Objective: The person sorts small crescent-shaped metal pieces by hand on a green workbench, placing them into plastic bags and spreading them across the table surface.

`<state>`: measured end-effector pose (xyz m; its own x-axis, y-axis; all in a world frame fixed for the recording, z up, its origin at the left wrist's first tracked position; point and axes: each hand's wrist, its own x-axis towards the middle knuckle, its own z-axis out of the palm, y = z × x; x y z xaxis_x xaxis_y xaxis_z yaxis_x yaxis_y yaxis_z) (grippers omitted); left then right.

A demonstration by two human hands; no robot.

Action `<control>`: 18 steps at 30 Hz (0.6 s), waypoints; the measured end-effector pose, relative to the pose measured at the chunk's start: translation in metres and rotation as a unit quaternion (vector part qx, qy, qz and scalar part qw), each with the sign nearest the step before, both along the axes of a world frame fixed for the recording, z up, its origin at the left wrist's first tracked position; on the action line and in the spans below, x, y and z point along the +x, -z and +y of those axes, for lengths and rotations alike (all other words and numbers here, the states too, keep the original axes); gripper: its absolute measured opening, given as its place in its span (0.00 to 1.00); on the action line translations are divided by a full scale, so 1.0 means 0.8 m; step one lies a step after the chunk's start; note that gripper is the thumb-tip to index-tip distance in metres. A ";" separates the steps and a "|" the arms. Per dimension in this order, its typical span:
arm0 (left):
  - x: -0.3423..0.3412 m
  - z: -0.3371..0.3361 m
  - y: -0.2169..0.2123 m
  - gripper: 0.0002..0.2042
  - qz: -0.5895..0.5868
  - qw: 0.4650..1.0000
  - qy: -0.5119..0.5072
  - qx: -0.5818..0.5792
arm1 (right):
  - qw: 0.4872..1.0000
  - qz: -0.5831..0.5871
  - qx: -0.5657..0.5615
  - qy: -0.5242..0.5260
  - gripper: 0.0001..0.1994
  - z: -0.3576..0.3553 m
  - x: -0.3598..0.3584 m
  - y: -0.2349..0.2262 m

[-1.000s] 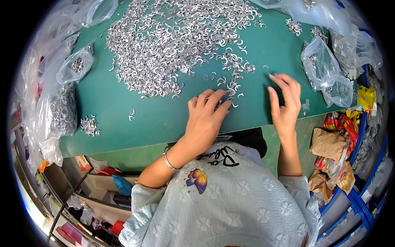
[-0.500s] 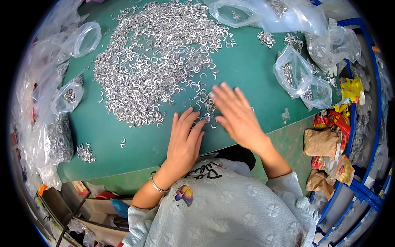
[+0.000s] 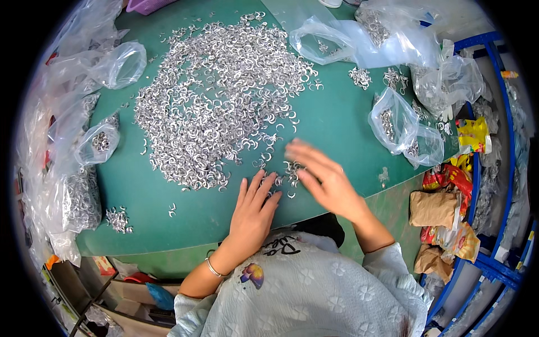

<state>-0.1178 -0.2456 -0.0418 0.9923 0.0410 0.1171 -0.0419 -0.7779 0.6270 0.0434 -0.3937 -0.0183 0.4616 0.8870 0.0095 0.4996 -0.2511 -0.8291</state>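
With your left hand (image 3: 252,216) flat and open and your right hand (image 3: 325,180) splayed, gripping nothing, over the loose metal rings (image 3: 281,177) at six o'clock of the big heap (image 3: 219,95), a careless sweep could push rings off the near edge of the green table (image 3: 331,123).

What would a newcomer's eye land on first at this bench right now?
The big heap of small silvery curved metal pieces spread across the green table. Next, the left hand and right hand lying flat at the heap's near edge, with clear plastic bags of pieces around.
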 end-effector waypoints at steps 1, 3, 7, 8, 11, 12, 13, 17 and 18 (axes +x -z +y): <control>-0.001 0.000 -0.002 0.20 -0.004 1.000 -0.004 -0.024 | 0.996 -0.074 -0.001 0.044 0.21 0.005 0.009 -0.005; 0.004 -0.002 -0.006 0.20 -0.001 1.000 0.006 -0.015 | 0.979 -0.194 -0.044 0.054 0.20 0.021 0.016 -0.004; 0.016 -0.006 -0.008 0.20 0.015 0.998 0.040 0.043 | 0.988 -0.148 -0.021 0.036 0.18 0.027 0.023 -0.001; 0.014 -0.006 -0.005 0.20 0.016 0.998 0.042 0.038 | 0.996 -0.088 -0.008 0.034 0.17 0.025 0.029 -0.003; 0.003 0.007 -0.002 0.18 0.016 0.999 0.034 0.015 | 0.979 -0.155 0.013 0.135 0.18 0.033 0.075 -0.008; 0.001 0.008 -0.002 0.17 0.012 0.999 0.031 0.005 | 0.976 -0.158 0.008 0.152 0.21 0.039 0.089 -0.007; 0.003 0.009 -0.006 0.17 0.007 0.999 0.033 -0.006 | 0.971 -0.189 -0.021 0.147 0.22 0.041 0.102 0.002; 0.004 0.016 -0.011 0.16 -0.005 0.998 0.023 -0.050 | 0.966 -0.222 -0.110 0.073 0.27 0.046 0.102 0.022; 0.002 0.018 -0.010 0.16 -0.007 0.998 0.019 -0.064 | 0.977 -0.181 -0.099 0.050 0.26 0.047 0.096 0.015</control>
<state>-0.1159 -0.2309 -0.0335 0.9918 0.0193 0.1267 -0.0785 -0.6896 0.7199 0.1203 -0.3562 -0.0299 0.5443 0.8386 0.0212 0.7156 -0.4510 -0.5334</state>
